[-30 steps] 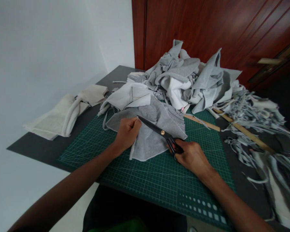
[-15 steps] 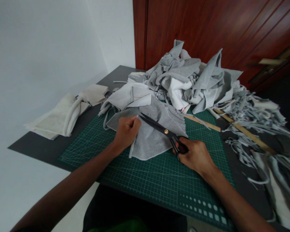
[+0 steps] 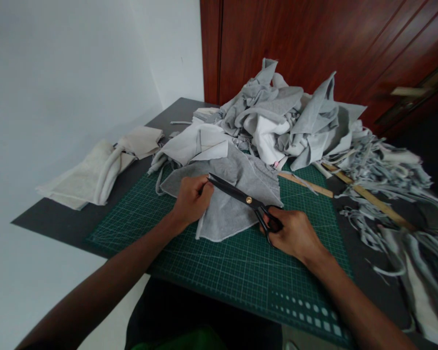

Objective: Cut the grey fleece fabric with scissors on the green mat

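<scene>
Grey fabric piece (image 3: 222,221) sits on the cutting mat (image 3: 219,265), centre to far part, edge pinched in the L hand's (image 3: 191,199) grip; R hand (image 3: 292,231), at the mat's R side, has its grip closed round the black-handled scissors (image 3: 234,191). Vs. ½ sec ago, blade tips have nudged back to the L fingers, so prob. lined up w/ that edge; can't tell if they're biting cloth.
</scene>
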`<state>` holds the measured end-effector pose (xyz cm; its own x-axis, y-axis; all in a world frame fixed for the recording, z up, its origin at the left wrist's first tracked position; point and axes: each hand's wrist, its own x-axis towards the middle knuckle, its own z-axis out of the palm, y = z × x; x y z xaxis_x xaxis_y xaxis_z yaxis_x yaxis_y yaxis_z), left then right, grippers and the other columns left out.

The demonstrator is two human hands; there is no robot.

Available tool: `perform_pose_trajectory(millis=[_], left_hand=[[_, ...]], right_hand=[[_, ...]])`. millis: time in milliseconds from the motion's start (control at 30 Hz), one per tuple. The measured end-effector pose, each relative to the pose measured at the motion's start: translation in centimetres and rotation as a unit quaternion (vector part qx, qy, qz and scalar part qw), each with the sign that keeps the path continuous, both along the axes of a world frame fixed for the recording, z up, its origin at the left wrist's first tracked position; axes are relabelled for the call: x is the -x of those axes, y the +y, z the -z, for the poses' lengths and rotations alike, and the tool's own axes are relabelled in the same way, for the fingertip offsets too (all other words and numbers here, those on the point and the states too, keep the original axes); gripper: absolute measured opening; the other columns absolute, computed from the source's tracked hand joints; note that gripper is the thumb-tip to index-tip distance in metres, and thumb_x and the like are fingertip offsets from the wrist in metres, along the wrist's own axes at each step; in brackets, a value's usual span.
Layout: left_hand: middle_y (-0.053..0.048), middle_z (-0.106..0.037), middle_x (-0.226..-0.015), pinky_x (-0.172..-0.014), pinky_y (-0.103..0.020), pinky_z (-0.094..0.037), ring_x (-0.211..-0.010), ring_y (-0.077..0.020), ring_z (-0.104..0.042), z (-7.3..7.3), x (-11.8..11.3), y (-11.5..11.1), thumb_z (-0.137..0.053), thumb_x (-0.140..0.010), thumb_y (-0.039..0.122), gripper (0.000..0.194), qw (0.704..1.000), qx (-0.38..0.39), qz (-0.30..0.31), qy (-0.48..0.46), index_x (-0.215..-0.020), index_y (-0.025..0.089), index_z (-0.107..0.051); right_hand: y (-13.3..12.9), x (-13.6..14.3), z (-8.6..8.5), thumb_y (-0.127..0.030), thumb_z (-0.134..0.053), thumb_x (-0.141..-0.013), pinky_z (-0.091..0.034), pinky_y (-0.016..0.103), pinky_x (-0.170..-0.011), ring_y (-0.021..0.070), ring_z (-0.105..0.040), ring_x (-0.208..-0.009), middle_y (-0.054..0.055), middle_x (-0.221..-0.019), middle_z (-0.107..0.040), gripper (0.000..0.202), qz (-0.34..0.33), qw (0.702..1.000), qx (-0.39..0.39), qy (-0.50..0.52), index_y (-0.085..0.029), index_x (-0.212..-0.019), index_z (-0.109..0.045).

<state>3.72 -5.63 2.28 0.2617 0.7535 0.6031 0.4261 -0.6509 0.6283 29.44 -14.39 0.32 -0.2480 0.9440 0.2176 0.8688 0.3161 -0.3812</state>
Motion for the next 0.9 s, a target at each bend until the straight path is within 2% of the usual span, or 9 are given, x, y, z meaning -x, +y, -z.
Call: perform_pose_trajectory(millis=[600, 900], left_hand=[[0.007, -0.029, -0.041, -0.040, -0.026, -0.020, -0.037, -0.0070, -0.028, 0.62, -0.14, -0.09, -0.045, -0.085, 0.016, 0.036, 0.998, 0.033, 0.039, -0.034, -0.051, 0.021, -0.032], [0.007, -0.027, -0.041, -0.040, -0.026, -0.018, -0.038, -0.0072, -0.027, 0.61, -0.20, -0.13, -0.043, -0.084, 0.018, 0.035, 0.998, 0.038, 0.033, -0.033, -0.051, 0.021, -0.030]], right_hand=[[-0.11, -0.08, -0.29, -0.025, -0.052, -0.077, -0.030, 0.025, -0.052, 0.0116, -0.047, -0.047, -0.001, -0.057, -0.058, 0.009, 0.005, 0.999, -0.028, -0.040, -0.021, -0.069, -0.053], [-0.07, -0.42, -0.11, -0.022, -0.053, -0.077, -0.029, 0.026, -0.052, 0.0116, -0.048, -0.048, -0.002, -0.059, -0.059, 0.008, 0.002, 0.998, -0.026, -0.055, -0.021, -0.069, -0.053]])
